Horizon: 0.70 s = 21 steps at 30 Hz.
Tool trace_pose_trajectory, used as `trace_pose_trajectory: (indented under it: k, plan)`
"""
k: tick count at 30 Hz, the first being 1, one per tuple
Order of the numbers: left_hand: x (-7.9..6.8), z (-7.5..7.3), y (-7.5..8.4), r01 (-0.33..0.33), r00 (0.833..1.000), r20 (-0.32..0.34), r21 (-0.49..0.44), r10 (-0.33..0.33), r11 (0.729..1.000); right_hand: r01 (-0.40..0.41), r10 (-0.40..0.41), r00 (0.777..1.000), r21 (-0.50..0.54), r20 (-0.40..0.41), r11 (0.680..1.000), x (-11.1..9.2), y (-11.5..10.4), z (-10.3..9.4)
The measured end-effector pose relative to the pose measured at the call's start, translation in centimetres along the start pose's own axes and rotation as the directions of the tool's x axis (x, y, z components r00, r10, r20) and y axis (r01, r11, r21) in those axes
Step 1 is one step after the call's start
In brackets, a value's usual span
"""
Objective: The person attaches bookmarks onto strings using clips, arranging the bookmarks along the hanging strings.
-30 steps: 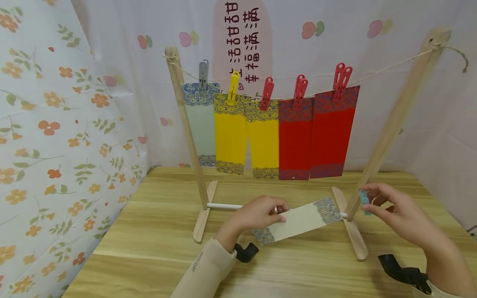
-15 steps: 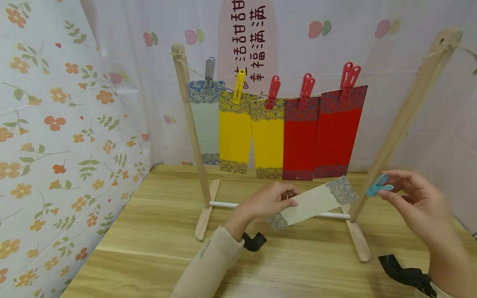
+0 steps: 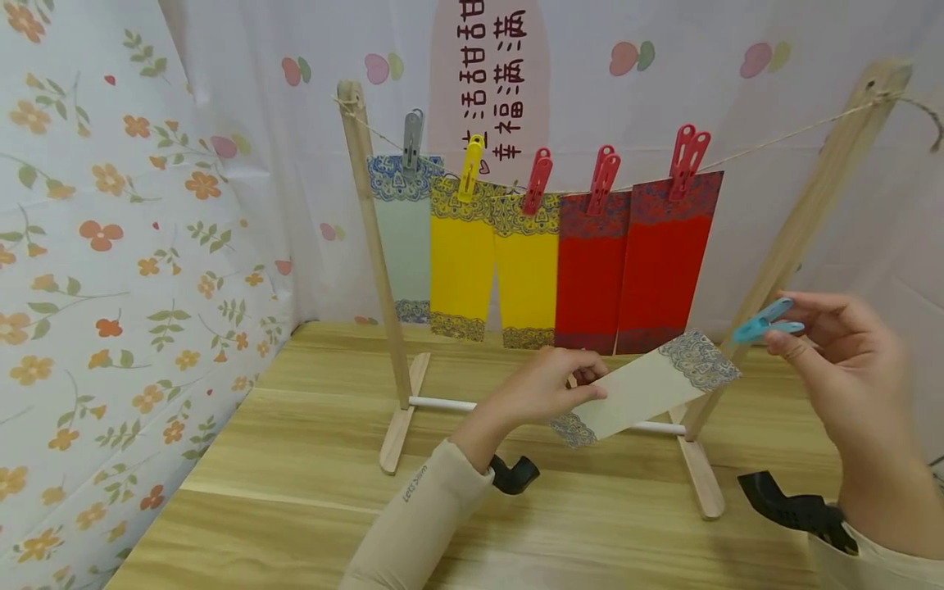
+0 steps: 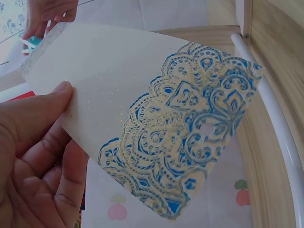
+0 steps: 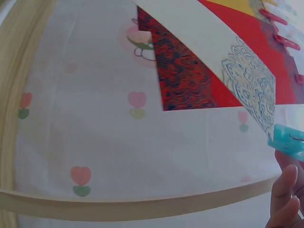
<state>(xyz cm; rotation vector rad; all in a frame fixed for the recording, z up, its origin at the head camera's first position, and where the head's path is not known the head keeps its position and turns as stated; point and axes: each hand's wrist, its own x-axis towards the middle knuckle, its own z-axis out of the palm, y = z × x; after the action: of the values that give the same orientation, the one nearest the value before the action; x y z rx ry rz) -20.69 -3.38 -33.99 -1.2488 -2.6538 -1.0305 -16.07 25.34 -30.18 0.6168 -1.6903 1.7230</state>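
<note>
In the head view my left hand (image 3: 549, 385) pinches the long edge of a cream paper card (image 3: 637, 392) between thumb and fingers. Blue lace-like patterns cover both card ends, and the far end tilts up to the right. My right hand (image 3: 859, 369) pinches a light blue clothespin (image 3: 755, 328) by its handles, just right of the card's raised end. Seen from the left wrist, the card's patterned near end (image 4: 190, 114) fills the middle. In the right wrist view the clothespin (image 5: 287, 140) overlaps the card's corner, with the right fingers (image 5: 285, 183) below it.
A twine line (image 3: 782, 135) runs between two wooden posts (image 3: 811, 221). From it hang a pale card (image 3: 401, 254), yellow cards (image 3: 460, 262) and red cards (image 3: 664, 270), held by grey, yellow and red clothespins (image 3: 605, 180). A white rod (image 3: 446, 403) joins the stand's feet on the wooden table (image 3: 295, 475).
Both hands have risen. My left hand has brought the card up and to the right. The clothespin has moved up and turned, so its two handles now show spread apart.
</note>
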Motion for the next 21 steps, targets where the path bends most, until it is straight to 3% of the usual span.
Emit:
trace_pose_trajectory:
  k: [2, 5, 8, 14, 21]
  plan:
    - [0.3, 0.1, 0.3, 0.001, 1.000, -0.016, -0.009, -0.001, 1.000, 0.003, -0.001, 0.999, 0.056, -0.047, 0.998, 0.7, -0.4, 0.3]
    - [0.5, 0.2, 0.7, -0.003, 0.999, -0.040, -0.033, 0.002, 0.999, 0.013, -0.008, 0.996, 0.058, -0.086, 0.998, 1.7, -1.1, 0.6]
    - [0.7, 0.1, 0.8, -0.023, 0.997, -0.069, -0.050, 0.019, 0.998, 0.018, -0.014, 0.996, 0.057, -0.084, 0.998, 2.7, -1.7, 1.0]
    - [1.2, 0.3, 1.0, -0.062, 0.989, -0.133, -0.018, 0.059, 0.998, 0.074, -0.069, 0.997, 0.221, -0.033, 0.972, 4.6, -2.4, 1.5]
    - [1.9, 0.7, 1.6, -0.065, 0.985, -0.164, -0.033, 0.059, 0.997, 0.101, -0.086, 0.994, 0.287, -0.064, 0.953, 6.4, -3.6, 2.4]
